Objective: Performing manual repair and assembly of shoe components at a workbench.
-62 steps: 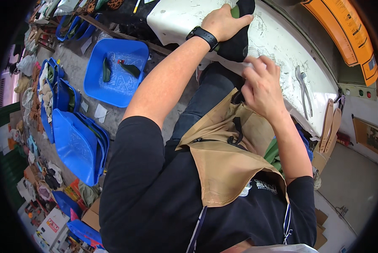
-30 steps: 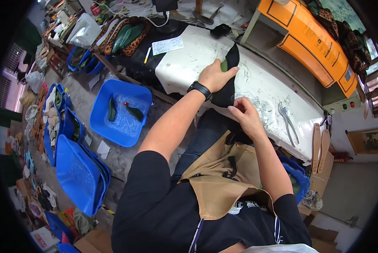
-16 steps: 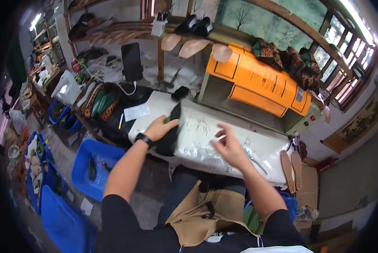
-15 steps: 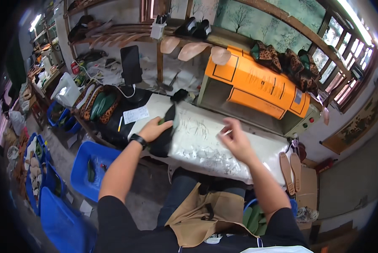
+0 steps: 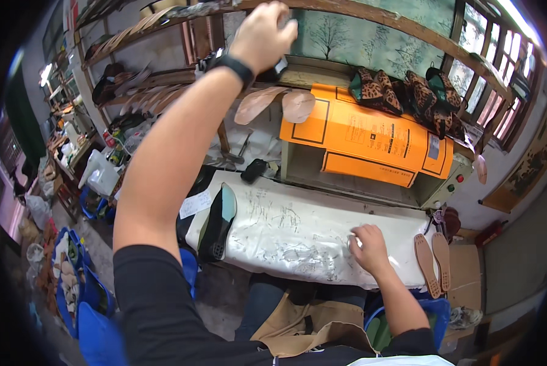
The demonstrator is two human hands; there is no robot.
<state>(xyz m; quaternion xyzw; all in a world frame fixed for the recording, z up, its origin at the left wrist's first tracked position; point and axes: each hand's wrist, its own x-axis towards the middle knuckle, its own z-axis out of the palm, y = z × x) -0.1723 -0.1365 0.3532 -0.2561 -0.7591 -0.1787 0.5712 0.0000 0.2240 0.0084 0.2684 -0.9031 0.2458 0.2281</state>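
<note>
My left hand [image 5: 265, 33] is raised to the upper wooden shelf rail [image 5: 371, 15], thumb out and fingers bent; whether they grip anything is hidden. My right hand [image 5: 368, 247] hovers at or just over the white work surface [image 5: 285, 226], right of centre, with bent fingers apart and nothing visible in them. A black shoe piece with a pale blue-green lining [image 5: 217, 222] lies alone on the surface's left part, beside a paper slip with writing [image 5: 191, 204]. Two tan perforated soles [image 5: 432, 262] rest at the right end. The pliers are not visible.
An orange-covered machine [image 5: 368, 134] stands behind the surface, leopard-print shoes [image 5: 374, 91] on top. Pale insole shapes [image 5: 255, 104] hang from the left shelf. Blue tubs [image 5: 96, 332] sit on the floor at lower left; another [image 5: 438, 311] is under the bench's right side.
My left hand let go of the black shoe piece and rose to the shelf. My right hand moved right and lower in the picture. The view tilted up toward the shelves.
</note>
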